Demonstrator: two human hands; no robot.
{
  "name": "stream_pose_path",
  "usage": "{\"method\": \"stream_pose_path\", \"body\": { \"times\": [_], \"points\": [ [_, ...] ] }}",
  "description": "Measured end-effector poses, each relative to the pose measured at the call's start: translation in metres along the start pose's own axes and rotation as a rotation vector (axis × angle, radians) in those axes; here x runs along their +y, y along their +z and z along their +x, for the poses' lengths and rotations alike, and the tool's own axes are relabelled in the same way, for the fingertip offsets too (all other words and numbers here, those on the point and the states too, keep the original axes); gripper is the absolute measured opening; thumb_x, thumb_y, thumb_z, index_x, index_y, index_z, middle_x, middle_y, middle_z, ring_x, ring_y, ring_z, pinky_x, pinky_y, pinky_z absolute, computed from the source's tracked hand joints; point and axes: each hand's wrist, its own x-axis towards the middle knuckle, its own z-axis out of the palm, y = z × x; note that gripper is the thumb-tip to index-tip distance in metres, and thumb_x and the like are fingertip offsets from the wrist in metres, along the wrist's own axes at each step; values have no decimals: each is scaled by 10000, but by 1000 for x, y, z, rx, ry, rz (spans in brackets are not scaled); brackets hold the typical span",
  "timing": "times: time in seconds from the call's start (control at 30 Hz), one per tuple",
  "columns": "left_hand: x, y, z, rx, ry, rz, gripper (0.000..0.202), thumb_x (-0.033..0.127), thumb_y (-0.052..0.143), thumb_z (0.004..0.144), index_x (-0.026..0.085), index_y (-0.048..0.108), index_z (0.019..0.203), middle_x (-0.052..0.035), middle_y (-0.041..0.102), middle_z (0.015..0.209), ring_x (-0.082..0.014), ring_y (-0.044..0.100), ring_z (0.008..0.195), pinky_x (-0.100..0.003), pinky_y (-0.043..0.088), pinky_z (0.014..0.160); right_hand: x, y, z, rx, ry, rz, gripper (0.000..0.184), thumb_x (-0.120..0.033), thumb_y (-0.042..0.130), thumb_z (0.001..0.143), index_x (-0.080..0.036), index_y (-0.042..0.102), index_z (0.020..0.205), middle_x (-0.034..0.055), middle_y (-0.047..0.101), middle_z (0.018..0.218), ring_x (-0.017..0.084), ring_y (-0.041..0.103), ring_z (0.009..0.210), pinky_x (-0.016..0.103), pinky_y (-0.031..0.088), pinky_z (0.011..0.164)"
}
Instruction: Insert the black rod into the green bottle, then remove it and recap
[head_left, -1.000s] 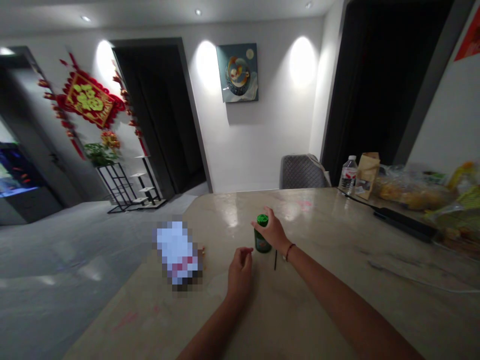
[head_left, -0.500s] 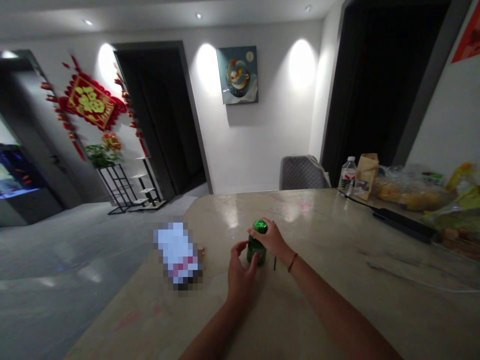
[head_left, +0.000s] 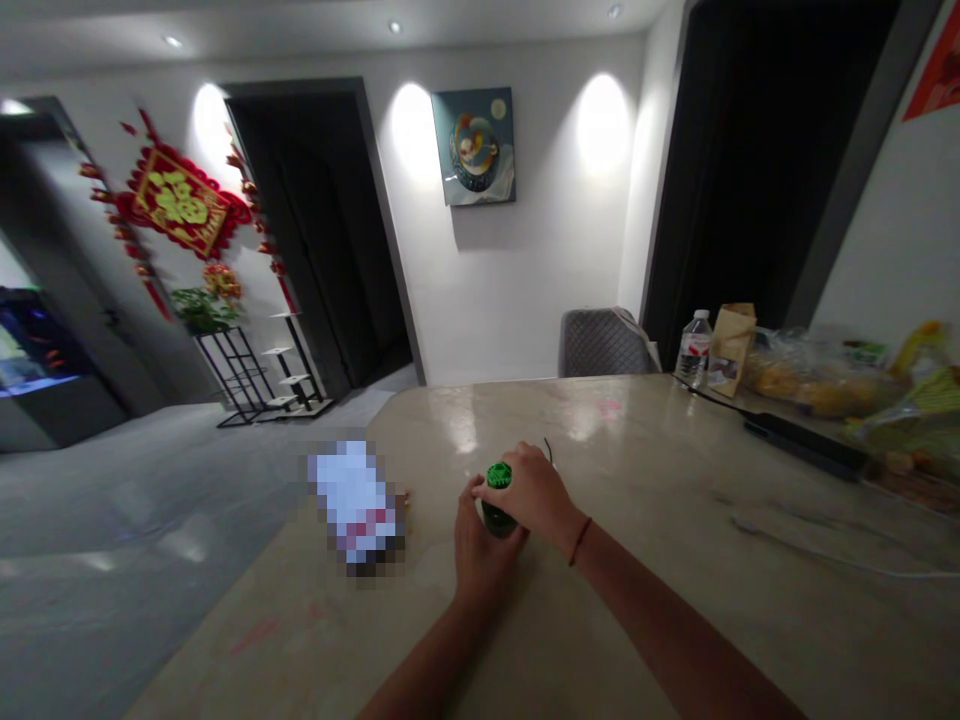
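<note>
A small dark-green jar (head_left: 498,518) stands on the table in front of me, with a shiny green top (head_left: 499,475). My left hand (head_left: 481,550) curves around the jar's lower part, fingers at its left and thumb side toward the right. From the right, my right hand (head_left: 534,490) grips the jar near the green top, thumb reaching across its front. Its other fingers are partly hidden behind the top. A thin dark strand (head_left: 550,450) shows just beyond my right hand; I cannot make out what it is.
On the pale marble-look table (head_left: 660,620), a blurred-out white and pink item (head_left: 352,500) lies left of my hands. At right are a water bottle (head_left: 694,350), a paper bag (head_left: 731,350), plastic food bags (head_left: 810,375), a black power strip (head_left: 806,445) and a white cable (head_left: 832,565). A grey chair (head_left: 606,343) stands beyond.
The jar has shifted slightly left and nearer to me. My right hand has moved left and down with it, and my left hand sits closer around the lower part.
</note>
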Motion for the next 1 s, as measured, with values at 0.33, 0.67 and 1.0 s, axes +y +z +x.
{"method": "stream_pose_path", "body": {
  "times": [0.33,0.67,1.0],
  "points": [
    [5,19,-9,132,-213,-71,657,356,673,564,156,393,1124,-138,512,1132,-234,515,1034,-332,437,838,13,-33,-1,-388,-399,160,490,-154,488,749,-146,445,1237,96,500,1223,170,442,1133,278,299,986],
    [34,18,4,49,-279,-3,625,348,642,609,178,361,1140,-84,614,990,-184,609,851,-270,463,718,20,-38,4,-300,-366,184,384,-228,589,699,-154,588,1075,101,614,1079,209,546,1005,307,387,890],
    [54,15,38,-130,-193,216,488,441,661,574,184,483,948,-38,638,804,-164,604,722,-228,413,599,35,-63,15,-152,-232,326,258,-240,600,705,-168,598,953,42,636,857,127,563,722,240,418,668]
  ]
}}
